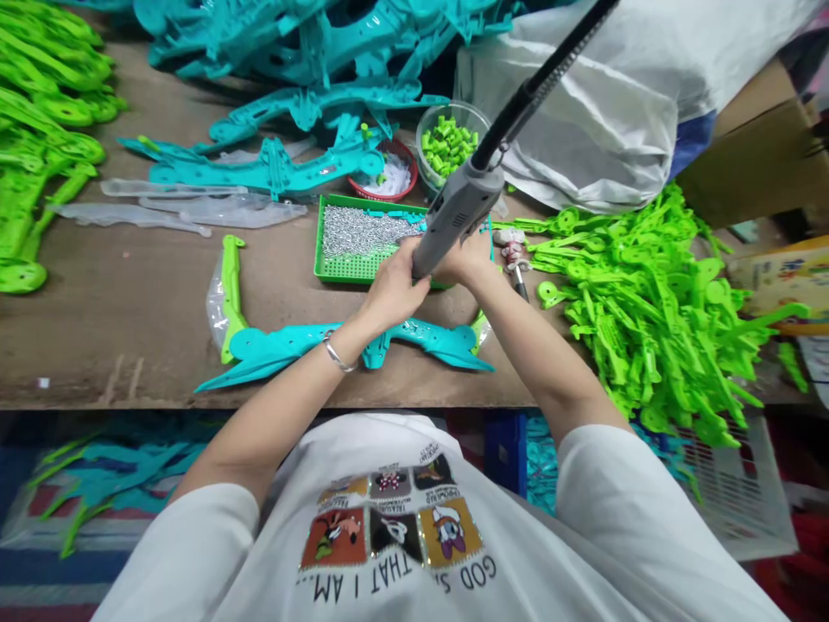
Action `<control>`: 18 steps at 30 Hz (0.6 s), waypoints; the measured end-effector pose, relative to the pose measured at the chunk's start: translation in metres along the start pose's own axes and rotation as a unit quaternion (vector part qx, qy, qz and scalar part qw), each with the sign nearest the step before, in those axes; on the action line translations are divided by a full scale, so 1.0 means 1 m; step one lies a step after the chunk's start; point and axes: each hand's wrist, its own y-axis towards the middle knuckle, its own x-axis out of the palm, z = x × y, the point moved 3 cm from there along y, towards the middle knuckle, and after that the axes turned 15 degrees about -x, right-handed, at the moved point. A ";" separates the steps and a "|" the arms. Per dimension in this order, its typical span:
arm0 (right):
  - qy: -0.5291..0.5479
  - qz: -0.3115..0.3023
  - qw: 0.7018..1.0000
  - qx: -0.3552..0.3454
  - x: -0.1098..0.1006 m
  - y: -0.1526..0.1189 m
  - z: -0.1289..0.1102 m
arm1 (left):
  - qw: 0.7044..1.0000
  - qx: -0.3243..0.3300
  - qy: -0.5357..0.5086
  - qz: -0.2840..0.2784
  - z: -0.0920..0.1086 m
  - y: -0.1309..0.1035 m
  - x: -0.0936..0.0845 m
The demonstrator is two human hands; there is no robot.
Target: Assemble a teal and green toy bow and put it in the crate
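A grey electric screwdriver [458,212] hangs at a slant on a black cord in front of my hands. My left hand [393,285], with a silver bracelet on the wrist, is at its lower end, fingers curled. What they hold is hidden. Behind the tool's right side is my right hand [470,255], its fingers covered. Both hands are over the near right part of a green tray [346,269] with many small metal screws [356,229]. Nearer me lies a turquoise plastic part [285,345], with a lime green piece [231,289] at its left end.
Lime green parts [648,302] are heaped on the right, with more at far left. Turquoise parts [259,164] lie at the back. A clear tub [483,121] holds green pegs beside a red basket [408,155]. Translucent strips [226,210] lie left of the tray.
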 end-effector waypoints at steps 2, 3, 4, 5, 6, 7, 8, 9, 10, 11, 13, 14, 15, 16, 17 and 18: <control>0.010 -0.034 0.999 0.032 -0.012 -0.003 -0.005 | 1.000 -0.011 -0.002 0.008 -0.001 0.000 -0.004; 0.015 -0.049 0.998 0.041 -0.016 -0.003 -0.007 | 1.000 -0.018 0.000 0.009 -0.003 0.000 -0.006; 0.016 -0.061 0.997 0.042 -0.019 -0.002 -0.007 | 1.000 -0.025 0.002 0.007 -0.004 0.001 -0.007; 0.016 -0.071 0.997 0.041 -0.021 -0.001 -0.006 | 1.000 -0.029 0.003 0.006 -0.006 0.001 -0.008; 0.014 -0.077 0.996 0.038 -0.021 0.000 -0.004 | 0.999 -0.031 0.003 0.005 -0.007 0.002 -0.009; 0.014 -0.079 0.996 0.033 -0.022 0.002 -0.001 | 1.000 -0.031 0.003 0.006 -0.008 0.002 -0.009; 0.015 -0.080 0.996 0.028 -0.021 0.003 0.001 | 1.000 -0.029 0.002 0.008 -0.008 0.002 -0.010; 0.016 -0.080 0.996 0.022 -0.021 0.004 0.003 | 1.000 -0.027 0.001 0.009 -0.008 0.002 -0.010; 0.018 -0.080 0.996 0.018 -0.021 0.004 0.005 | 1.000 -0.026 0.001 0.009 -0.008 0.002 -0.010; 0.020 -0.080 0.996 0.017 -0.021 0.004 0.006 | 1.000 -0.026 0.002 0.008 -0.007 0.002 -0.010; 0.020 -0.080 0.996 0.024 -0.023 0.002 0.005 | 1.000 -0.028 0.002 0.003 -0.006 0.002 -0.011; 0.019 -0.077 0.996 0.028 -0.024 0.002 0.004 | 1.000 -0.031 0.003 0.000 -0.005 0.001 -0.011; 0.018 -0.071 0.997 0.031 -0.025 0.001 0.002 | 0.999 -0.033 0.002 -0.002 -0.005 0.001 -0.011; 0.019 -0.062 0.997 0.035 -0.027 0.000 0.001 | 0.999 -0.034 0.000 -0.002 -0.004 0.001 -0.011; 0.023 -0.052 0.997 0.042 -0.028 -0.002 -0.001 | 0.999 -0.033 -0.004 -0.003 -0.004 0.001 -0.011; 0.032 -0.040 0.997 0.052 -0.029 -0.004 -0.001 | 0.999 -0.030 -0.009 -0.004 -0.005 0.001 -0.011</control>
